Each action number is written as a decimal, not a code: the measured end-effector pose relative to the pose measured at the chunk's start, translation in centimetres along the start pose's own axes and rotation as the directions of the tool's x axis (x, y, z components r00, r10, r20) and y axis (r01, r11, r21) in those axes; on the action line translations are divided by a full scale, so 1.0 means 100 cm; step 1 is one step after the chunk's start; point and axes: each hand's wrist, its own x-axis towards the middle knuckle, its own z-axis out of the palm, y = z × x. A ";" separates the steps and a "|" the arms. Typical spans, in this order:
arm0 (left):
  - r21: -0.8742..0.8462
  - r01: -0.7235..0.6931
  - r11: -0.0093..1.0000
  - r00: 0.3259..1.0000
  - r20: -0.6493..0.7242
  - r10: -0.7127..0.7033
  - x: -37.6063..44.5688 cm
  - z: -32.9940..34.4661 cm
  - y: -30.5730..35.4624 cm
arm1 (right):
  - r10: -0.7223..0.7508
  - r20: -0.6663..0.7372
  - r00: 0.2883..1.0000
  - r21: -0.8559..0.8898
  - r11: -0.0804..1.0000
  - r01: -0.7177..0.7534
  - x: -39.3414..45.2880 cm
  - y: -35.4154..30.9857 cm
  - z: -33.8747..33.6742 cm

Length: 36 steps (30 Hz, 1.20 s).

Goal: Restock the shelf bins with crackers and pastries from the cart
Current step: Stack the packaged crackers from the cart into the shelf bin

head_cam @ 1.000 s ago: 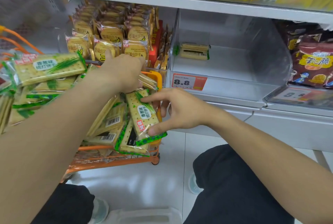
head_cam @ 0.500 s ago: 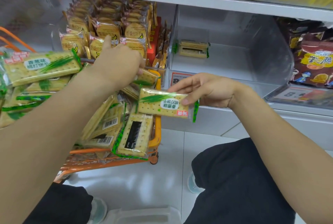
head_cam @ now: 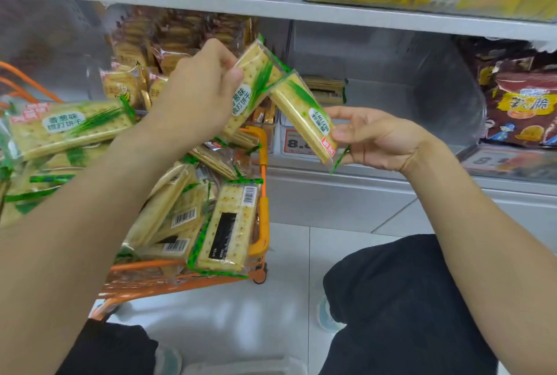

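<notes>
My left hand [head_cam: 196, 97] grips a green-and-yellow cracker packet [head_cam: 254, 82], raised upright above the orange cart [head_cam: 263, 193]. My right hand [head_cam: 373, 136] pinches a second cracker packet [head_cam: 304, 115] by its lower end, tilted so its top meets the first packet. Both are held in front of the clear shelf bin [head_cam: 422, 88], which holds a few of the same packets [head_cam: 327, 89] at its back. The cart is piled with several more cracker packets [head_cam: 69, 127].
A bin of round yellow pastry packs [head_cam: 132, 82] stands left of the clear bin. Dark snack bags [head_cam: 524, 103] fill the bin on the right. Price tags [head_cam: 297, 142] line the shelf edge. An upper shelf [head_cam: 301, 9] carries boxes. My knees are above the white tiled floor [head_cam: 226, 320].
My left hand has lifted a packet out of the cart. My right hand has raised its packet and tilted it up against the left one.
</notes>
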 end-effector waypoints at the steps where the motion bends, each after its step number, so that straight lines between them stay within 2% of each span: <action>1: -0.049 0.040 0.998 0.998 -0.035 -0.042 0.000 0.001 0.004 | -0.028 0.021 0.999 0.027 0.999 0.027 -0.001 -0.001 0.000; 3: -0.130 0.151 0.980 0.986 -0.050 -0.158 -0.002 0.008 0.014 | -0.080 0.068 0.995 0.074 0.994 0.075 -0.001 0.000 0.002; 5: -0.299 0.287 0.910 0.953 -0.009 -0.303 -0.007 0.025 0.020 | -0.118 0.110 0.987 0.121 0.987 0.104 0.003 0.002 0.005; 6: -0.422 0.370 0.828 0.922 0.055 -0.384 -0.010 0.035 0.022 | -0.123 0.114 0.986 0.139 0.984 0.107 0.005 0.003 0.007; 8: -0.648 0.507 0.569 0.840 0.225 -0.493 -0.013 0.049 0.030 | -0.105 0.055 0.993 0.118 0.988 0.098 0.011 0.007 0.013; 9: -0.698 0.546 0.464 0.807 0.290 -0.514 -0.014 0.054 0.033 | -0.097 -0.006 0.995 0.061 0.993 0.097 0.013 0.009 0.015; 10: -0.714 0.560 0.420 0.800 0.336 -0.497 -0.016 0.057 0.039 | -0.099 -0.086 0.991 -0.030 0.995 0.097 0.014 0.011 0.018; 11: -0.706 0.551 0.444 0.818 0.353 -0.454 -0.017 0.060 0.044 | -0.115 -0.165 0.979 -0.136 0.986 0.093 0.014 0.012 0.022; 13: -0.632 0.500 0.592 0.865 0.329 -0.379 -0.018 0.068 0.046 | -0.180 -0.263 0.948 -0.325 0.942 0.089 0.014 0.013 0.026; 17: -0.417 0.399 0.817 0.914 0.248 -0.320 -0.015 0.068 0.052 | -0.280 -0.333 0.900 -0.580 0.814 0.039 0.010 0.008 0.025; 19: -0.451 0.340 0.825 0.930 0.288 -0.226 -0.009 0.062 0.058 | -0.283 -0.345 0.895 -0.607 0.794 0.017 0.004 0.003 0.020; 21: -0.464 0.314 0.828 0.917 0.373 -0.138 -0.002 0.053 0.064 | -0.300 -0.336 0.893 -0.538 0.839 0.079 -0.003 -0.002 0.012; 23: -0.325 0.174 0.930 0.893 0.450 -0.010 0.009 0.046 0.067 | -0.318 -0.331 0.888 -0.421 0.892 0.163 -0.013 -0.007 -0.004; 24: -0.226 0.068 0.972 0.868 0.494 0.054 0.013 0.045 0.069 | -0.329 -0.312 0.891 -0.433 0.884 0.175 -0.018 -0.010 -0.013; 26: -0.095 -0.106 0.990 0.832 0.536 0.141 0.020 0.048 0.076 | -0.328 -0.244 0.913 -0.551 0.821 0.148 -0.026 -0.014 -0.025; 28: -0.018 -0.194 0.981 0.851 0.495 0.177 0.026 0.056 0.080 | -0.348 -0.240 0.906 -0.654 0.748 0.114 -0.028 -0.015 -0.031; 30: -0.053 -0.189 0.981 0.882 0.431 0.193 0.038 0.065 0.079 | -0.431 -0.285 0.856 -0.666 0.732 0.146 -0.027 -0.018 -0.040; 33: -0.256 -0.013 0.967 0.927 0.360 0.108 0.064 0.083 0.074 | -0.502 -0.400 0.767 -0.640 0.752 0.158 -0.021 -0.025 -0.067; 34: -0.227 0.023 0.974 0.941 0.333 0.055 0.075 0.091 0.072 | -0.478 -0.464 0.746 -0.628 0.771 0.103 -0.017 -0.028 -0.080; 36: -0.052 0.018 0.998 0.946 0.325 0.000 0.099 0.110 0.068 | -0.378 -0.599 0.706 -0.589 0.806 -0.067 0.000 -0.028 -0.105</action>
